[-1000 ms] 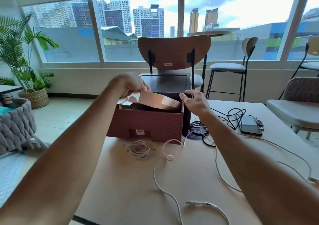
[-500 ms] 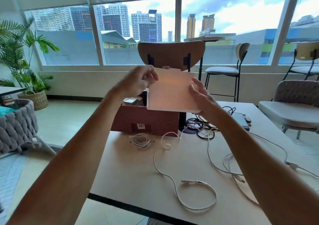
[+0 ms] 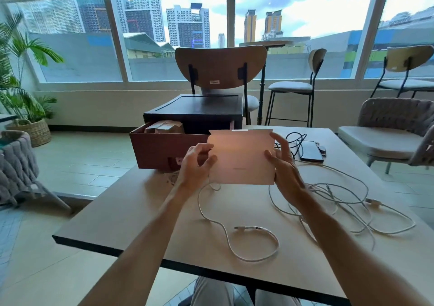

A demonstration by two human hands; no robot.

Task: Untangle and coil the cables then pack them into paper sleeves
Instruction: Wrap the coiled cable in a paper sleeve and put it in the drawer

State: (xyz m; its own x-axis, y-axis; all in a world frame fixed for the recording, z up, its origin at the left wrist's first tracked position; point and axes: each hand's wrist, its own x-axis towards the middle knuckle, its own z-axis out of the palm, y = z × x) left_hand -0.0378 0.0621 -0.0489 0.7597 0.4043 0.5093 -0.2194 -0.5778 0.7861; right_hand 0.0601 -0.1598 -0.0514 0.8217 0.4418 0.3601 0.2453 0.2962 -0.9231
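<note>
I hold a pale paper sleeve [image 3: 242, 157] upright above the table, its flap edge at the top. My left hand [image 3: 196, 164] grips its left edge, and my right hand [image 3: 283, 164] grips its right edge. Below the sleeve a white cable [image 3: 237, 237] lies loose on the table, one plug end near the front. A tangle of white cables [image 3: 347, 202] spreads at the right. A small coiled white cable sits mostly hidden behind my left wrist.
A reddish-brown cardboard box [image 3: 152, 148] with more paper sleeves [image 3: 164, 127] stands at the table's back left beside a black box [image 3: 199, 110]. Black cables [image 3: 293, 139] and a dark phone [image 3: 311, 150] lie at the back right. Chairs surround the table [image 3: 131, 214].
I have drawn the sleeve out of the box and brought it lower and nearer to me. Both hands came back from the box with it.
</note>
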